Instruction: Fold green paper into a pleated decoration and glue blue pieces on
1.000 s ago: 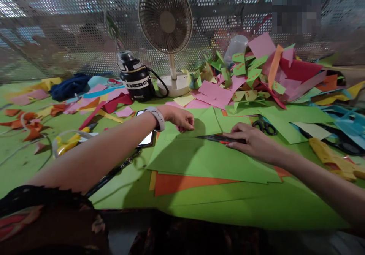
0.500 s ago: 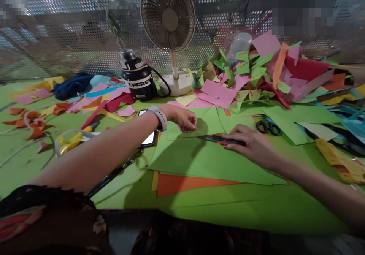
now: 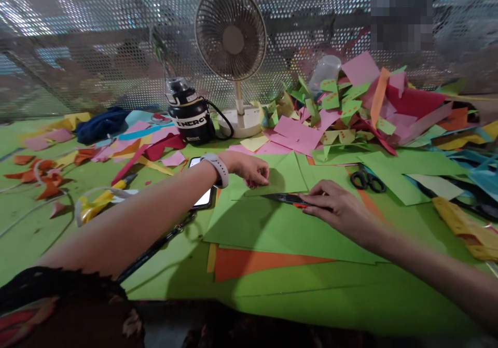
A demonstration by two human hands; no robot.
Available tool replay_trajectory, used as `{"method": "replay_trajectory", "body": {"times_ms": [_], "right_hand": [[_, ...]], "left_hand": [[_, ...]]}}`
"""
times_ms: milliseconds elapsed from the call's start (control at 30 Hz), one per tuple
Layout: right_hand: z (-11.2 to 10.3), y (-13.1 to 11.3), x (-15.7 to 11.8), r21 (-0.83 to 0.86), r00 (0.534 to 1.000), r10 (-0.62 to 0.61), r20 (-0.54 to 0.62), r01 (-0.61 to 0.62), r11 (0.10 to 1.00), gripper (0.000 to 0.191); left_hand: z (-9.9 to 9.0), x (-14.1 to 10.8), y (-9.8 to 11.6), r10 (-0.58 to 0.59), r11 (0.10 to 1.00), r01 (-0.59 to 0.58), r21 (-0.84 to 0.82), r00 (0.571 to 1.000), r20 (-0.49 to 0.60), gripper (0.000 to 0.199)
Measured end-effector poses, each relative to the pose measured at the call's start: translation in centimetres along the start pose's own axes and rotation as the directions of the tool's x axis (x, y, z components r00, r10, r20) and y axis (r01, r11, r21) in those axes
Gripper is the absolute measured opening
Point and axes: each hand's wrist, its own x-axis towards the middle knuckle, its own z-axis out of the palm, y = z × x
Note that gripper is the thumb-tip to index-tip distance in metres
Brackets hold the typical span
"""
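Note:
My right hand is wrapped round a dark craft knife with a red part, its tip pointing left over the green sheets. My left hand, with a pale band on the wrist, rests with curled fingers on a smaller green piece; whether the fingers pinch its edge is hidden. The knife tip lies just below and right of my left fingers, along the lower edge of that piece. Orange paper sticks out from under the green sheets.
Black scissors lie right of the sheets. A phone is partly under my left wrist. Behind stand a black bottle and a fan. Coloured scraps are heaped at the back right, with a yellow tool at the right.
My right hand and the knife have shifted slightly left along the paper. My left hand stays in about the same place. The whole view has tilted up slightly.

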Motion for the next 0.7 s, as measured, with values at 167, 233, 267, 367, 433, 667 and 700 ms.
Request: {"method": "replay_trajectory", "body": {"times_ms": [167, 233, 267, 367, 433, 667, 700], "right_hand": [[0.1, -0.5, 0.4, 0.001, 0.999, -0.023, 0.023, 0.023, 1.000, 0.026], [0.2, -0.7, 0.7, 0.006, 0.999, -0.020, 0.028, 0.020, 1.000, 0.026], [0.3, -0.9, 0.8, 0.009, 0.999, -0.017, 0.034, 0.017, 1.000, 0.027], [0.5, -1.2, 1.2, 0.019, 0.999, -0.020, 0.046, 0.019, 1.000, 0.027], [0.7, -1.4, 1.4, 0.024, 0.998, -0.031, 0.048, 0.030, 0.999, 0.027], [1.3, -2.3, 1.5, 0.067, 0.995, -0.062, 0.073, 0.057, 0.996, 0.024], [1.1, -2.5, 1.2, 0.078, 0.993, -0.074, 0.088, 0.067, 0.995, 0.024]], "left_hand": [[0.0, 0.2, -0.2, 0.008, 1.000, -0.008, -0.006, 1.000, 0.002, 0.031], [0.1, 0.3, -0.3, 0.010, 1.000, -0.010, -0.009, 1.000, -0.002, 0.030], [0.1, 0.3, -0.4, 0.010, 1.000, -0.010, -0.010, 1.000, -0.004, 0.029], [0.1, 0.3, -0.5, 0.012, 1.000, -0.012, -0.014, 1.000, -0.004, 0.029], [0.1, 0.3, -0.6, 0.016, 1.000, -0.016, -0.016, 1.000, -0.001, 0.030], [0.4, 0.0, -0.3, 0.041, 0.999, -0.040, 0.030, 0.999, -0.016, 0.033], [0.5, -0.2, -0.2, 0.046, 0.998, -0.045, 0.048, 0.998, -0.032, 0.033]]}}
